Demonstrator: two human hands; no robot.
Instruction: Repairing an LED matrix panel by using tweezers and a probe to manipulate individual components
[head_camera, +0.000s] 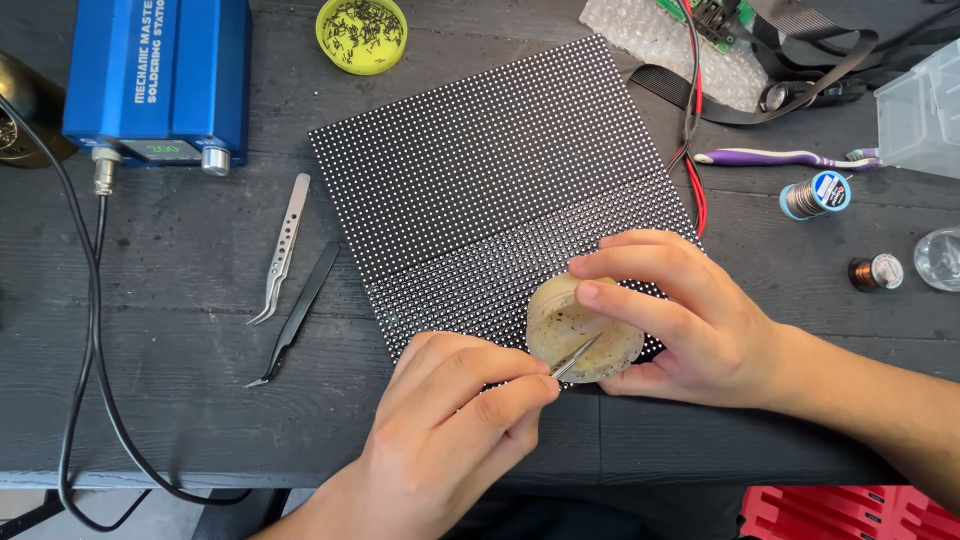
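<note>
left hand (455, 420) pinched on thin metal tweezers (577, 357) | tweezers' long axis points to 2 o'clock, tips inside small round yellowish paste jar (585, 330) | right hand (690, 320) cups jar from 3 o'clock, on black dotted LED panel (480, 190)

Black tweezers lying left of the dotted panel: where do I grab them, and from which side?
Grip the black tweezers around the wide upper shank, probably from above and the left. They lie flat and diagonal on the table, fine tip toward the near edge. The silver tweezers sit close alongside, and the panel crowds the right.
</note>
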